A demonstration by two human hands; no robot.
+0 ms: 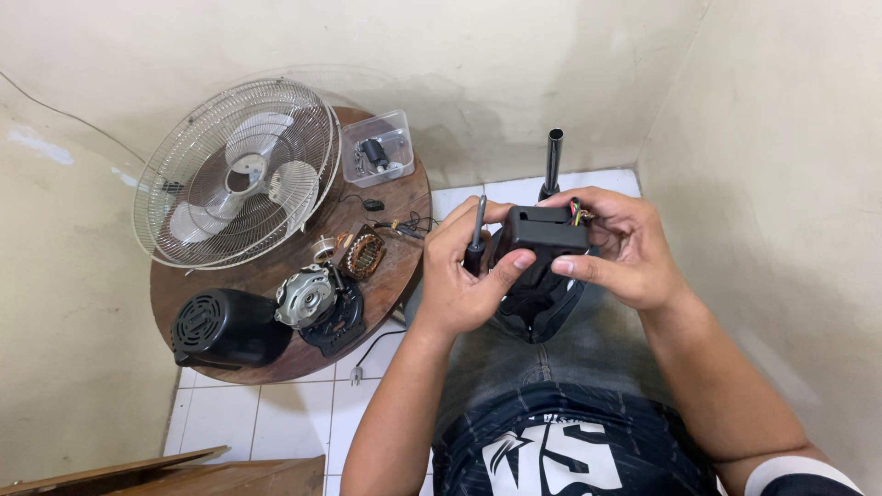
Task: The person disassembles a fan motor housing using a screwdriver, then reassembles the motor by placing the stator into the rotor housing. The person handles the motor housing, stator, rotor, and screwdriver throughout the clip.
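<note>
head view: left hand [464,280] pinching screwdriver [476,241] plus black housing [544,231]; right hand [616,248] clamped round housing; risk: screwdriver slipping, wires [577,211] snagging under fingers

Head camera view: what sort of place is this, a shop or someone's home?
Probably a small home repair corner for fans. A round wooden table holds a fan guard with blades, a bare motor and a copper-wound stator. Tiled floor, plain plaster walls.
</note>
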